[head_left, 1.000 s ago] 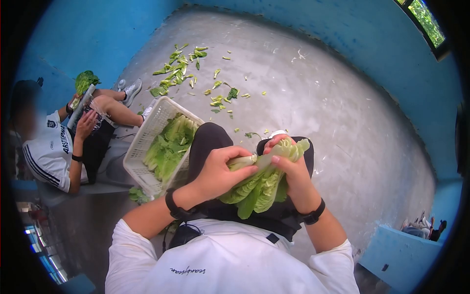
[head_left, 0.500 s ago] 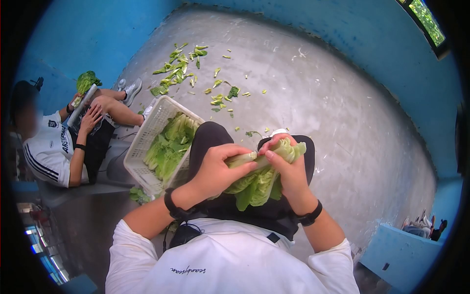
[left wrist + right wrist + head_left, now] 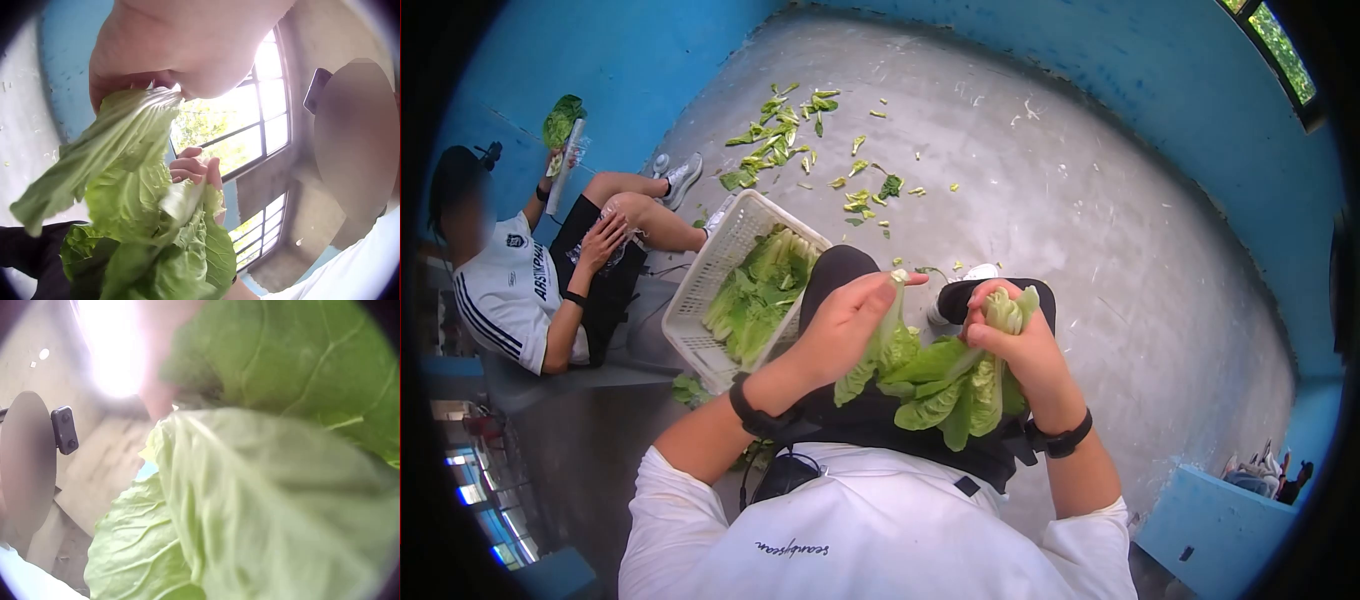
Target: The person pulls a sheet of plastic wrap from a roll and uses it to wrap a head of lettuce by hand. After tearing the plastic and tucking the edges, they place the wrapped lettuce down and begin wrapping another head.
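Observation:
My left hand (image 3: 840,330) pinches the pale stalk of a lettuce leaf (image 3: 892,335), its index finger stretched out past the stalk. Just to the right, my right hand (image 3: 1032,352) grips a bunch of lettuce (image 3: 965,400) near its pale end, with the green leaves fanning down over my lap. In the left wrist view, the pinched leaf (image 3: 106,150) hangs from under the left hand, and the curled fingers of the right hand show behind the bunch. Broad leaves (image 3: 250,487) fill most of the right wrist view and hide much of that hand.
A white plastic basket (image 3: 683,318) with lettuce inside stands by my left knee. Torn leaf scraps (image 3: 775,145) lie scattered on the grey floor ahead. Another person (image 3: 530,290) sits at the left, holding up a green leafy vegetable (image 3: 563,120). Blue walls surround the floor.
My hands have drawn apart, the left carrying a leaf away from the bunch in the right. The seated person has raised the hand with the greens, and the head view has shifted slightly.

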Demonstrator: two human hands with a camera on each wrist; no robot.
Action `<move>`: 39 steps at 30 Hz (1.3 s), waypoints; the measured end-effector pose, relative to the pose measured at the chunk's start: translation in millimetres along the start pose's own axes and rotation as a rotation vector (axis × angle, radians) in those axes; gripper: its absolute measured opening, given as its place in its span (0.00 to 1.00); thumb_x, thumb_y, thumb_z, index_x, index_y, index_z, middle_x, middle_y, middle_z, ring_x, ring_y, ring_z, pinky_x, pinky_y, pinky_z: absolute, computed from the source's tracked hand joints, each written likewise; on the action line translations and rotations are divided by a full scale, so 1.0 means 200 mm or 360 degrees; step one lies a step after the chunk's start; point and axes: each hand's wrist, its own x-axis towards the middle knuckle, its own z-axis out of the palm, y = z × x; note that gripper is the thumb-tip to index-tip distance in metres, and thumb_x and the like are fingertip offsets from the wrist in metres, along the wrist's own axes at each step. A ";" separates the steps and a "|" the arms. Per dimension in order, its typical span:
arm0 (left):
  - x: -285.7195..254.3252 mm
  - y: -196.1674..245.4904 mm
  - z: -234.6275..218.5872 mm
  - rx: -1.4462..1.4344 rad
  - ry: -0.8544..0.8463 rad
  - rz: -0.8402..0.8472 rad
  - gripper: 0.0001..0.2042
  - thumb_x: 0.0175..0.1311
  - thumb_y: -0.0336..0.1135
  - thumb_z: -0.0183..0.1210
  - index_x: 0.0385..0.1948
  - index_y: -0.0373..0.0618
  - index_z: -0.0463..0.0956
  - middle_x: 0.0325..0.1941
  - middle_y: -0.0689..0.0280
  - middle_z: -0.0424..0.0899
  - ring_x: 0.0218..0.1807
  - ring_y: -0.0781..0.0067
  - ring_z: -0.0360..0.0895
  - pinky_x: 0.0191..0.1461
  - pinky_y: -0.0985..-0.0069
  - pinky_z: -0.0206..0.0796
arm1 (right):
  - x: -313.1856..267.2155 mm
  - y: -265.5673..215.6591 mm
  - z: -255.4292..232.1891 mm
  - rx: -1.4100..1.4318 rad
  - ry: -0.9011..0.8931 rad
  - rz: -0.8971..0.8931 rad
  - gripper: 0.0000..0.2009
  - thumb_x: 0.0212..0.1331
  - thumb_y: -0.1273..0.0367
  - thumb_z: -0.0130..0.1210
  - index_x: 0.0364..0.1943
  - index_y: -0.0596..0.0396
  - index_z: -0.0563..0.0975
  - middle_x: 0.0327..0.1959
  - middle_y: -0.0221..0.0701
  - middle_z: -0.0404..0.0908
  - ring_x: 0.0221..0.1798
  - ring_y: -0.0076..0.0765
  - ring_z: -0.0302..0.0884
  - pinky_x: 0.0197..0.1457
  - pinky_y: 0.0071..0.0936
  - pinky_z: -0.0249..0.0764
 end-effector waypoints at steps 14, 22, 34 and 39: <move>0.00 -0.01 0.05 0.0219 0.0097 0.0123 0.07 0.66 0.31 0.66 0.39 0.37 0.81 0.38 0.65 0.86 0.38 0.77 0.84 0.43 0.78 0.76 | 0.04 0.05 0.16 -0.0230 0.0163 -0.0107 0.14 0.55 0.75 0.71 0.38 0.53 0.73 0.36 0.21 0.78 0.38 0.14 0.74 0.43 0.20 0.74; -0.02 0.06 0.00 0.0291 -0.0119 0.0091 0.11 0.61 0.29 0.69 0.41 0.35 0.82 0.37 0.62 0.87 0.38 0.77 0.85 0.43 0.79 0.76 | 0.04 0.06 0.16 -0.0337 0.0206 -0.0160 0.15 0.53 0.75 0.70 0.37 0.53 0.73 0.33 0.20 0.76 0.36 0.13 0.73 0.39 0.19 0.72; 0.03 0.15 -0.16 0.0773 0.0054 0.0397 0.09 0.60 0.24 0.65 0.42 0.37 0.79 0.37 0.65 0.84 0.40 0.77 0.81 0.45 0.78 0.73 | 0.03 -0.01 0.08 -0.0654 -0.0032 -0.0044 0.12 0.51 0.77 0.68 0.35 0.54 0.76 0.32 0.21 0.79 0.36 0.15 0.75 0.41 0.20 0.73; 0.01 0.13 -0.15 0.0095 0.0011 0.0016 0.13 0.63 0.26 0.65 0.47 0.40 0.74 0.42 0.70 0.80 0.45 0.83 0.76 0.52 0.81 0.68 | 0.01 -0.03 0.02 -0.0299 0.0007 -0.0066 0.11 0.54 0.78 0.67 0.36 0.53 0.76 0.34 0.22 0.79 0.39 0.17 0.76 0.44 0.21 0.74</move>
